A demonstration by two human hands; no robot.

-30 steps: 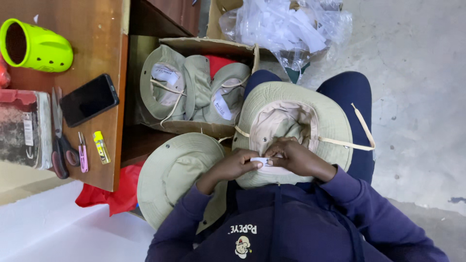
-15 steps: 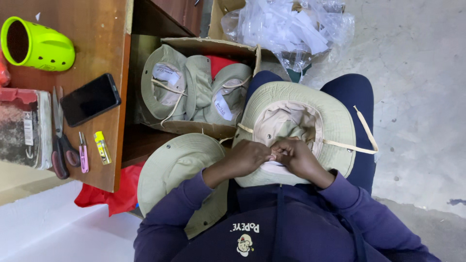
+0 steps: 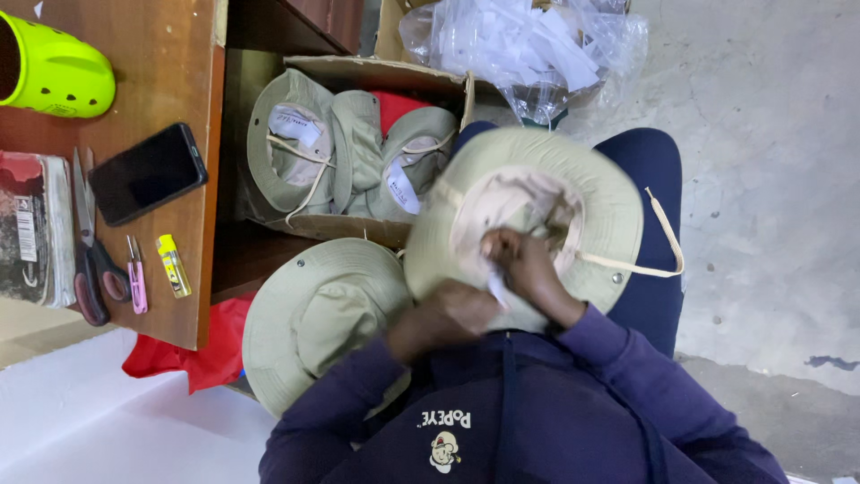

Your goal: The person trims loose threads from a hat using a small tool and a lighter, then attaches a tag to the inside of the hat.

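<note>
A beige wide-brimmed hat [image 3: 609, 193] lies upside down on my lap, its cord [image 3: 667, 246] trailing to the right. My left hand [image 3: 445, 315] is closed on the near brim. My right hand [image 3: 528, 269] reaches into the crown's edge, fingers pinched on a small white label [image 3: 495, 288] pressed against the hat. A second beige hat [image 3: 313, 314] rests beside my left forearm, crown up.
A cardboard box [image 3: 376, 72] holds several more beige hats [image 3: 296, 143]. A clear bag of white labels [image 3: 528, 45] lies beyond. On the wooden desk [image 3: 170, 54] at left: phone [image 3: 148, 173], scissors [image 3: 90, 260], pink snips [image 3: 136, 278], yellow lighter [image 3: 173, 265], green clog [image 3: 54, 76]. Red cloth [image 3: 193, 358] lies under the desk.
The hat has shifted left on my lap. My left hand dropped from the label to the near brim. My right hand moved up into the crown with the label.
</note>
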